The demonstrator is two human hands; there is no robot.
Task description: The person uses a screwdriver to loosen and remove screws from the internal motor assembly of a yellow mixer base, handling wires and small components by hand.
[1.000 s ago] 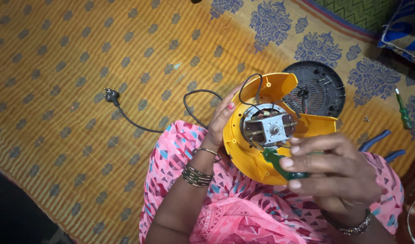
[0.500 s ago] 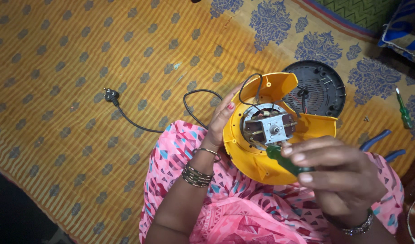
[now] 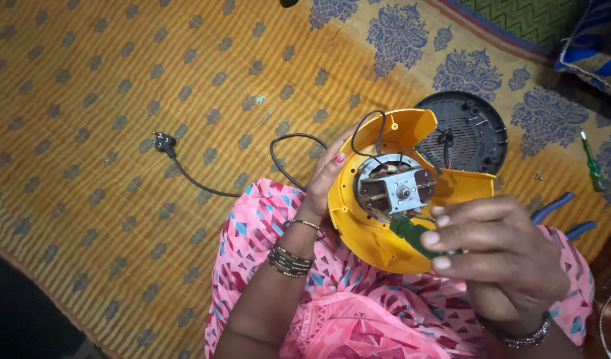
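While the round yellow plastic appliance housing (image 3: 385,226) rests tilted on the lap, over pink patterned fabric (image 3: 358,312), its open underside faces the camera. At the centre of the housing sits a small electric motor (image 3: 395,187) with a grey metal frame, copper-coloured windings at either side and a short shaft end in the middle. The left hand (image 3: 325,179) supports the housing from its left edge, fingers curled behind the rim, thumb with a pink-painted nail lying along the outer wall. The right hand (image 3: 501,256), at the lower right of the housing, has its fingers closed around the dark green handle of a screwdriver (image 3: 411,234), whose tip points into the housing just below the motor. Thin black wires (image 3: 378,129) loop over the upper rim of the housing. Just beyond the housing, to the upper right, lies a round black plastic base cover (image 3: 471,129) with ribbed vents. Left of the housing, a black power cord (image 3: 205,186) trails across the mustard-yellow woven mat (image 3: 119,100) with grey leaf motifs, ending in a black plug (image 3: 163,141). Far right of the housing lies a second green-handled screwdriver (image 3: 592,166); nearer, blue-handled pliers (image 3: 561,213) show partly behind the right hand. Bangles (image 3: 289,259) ring the left wrist.
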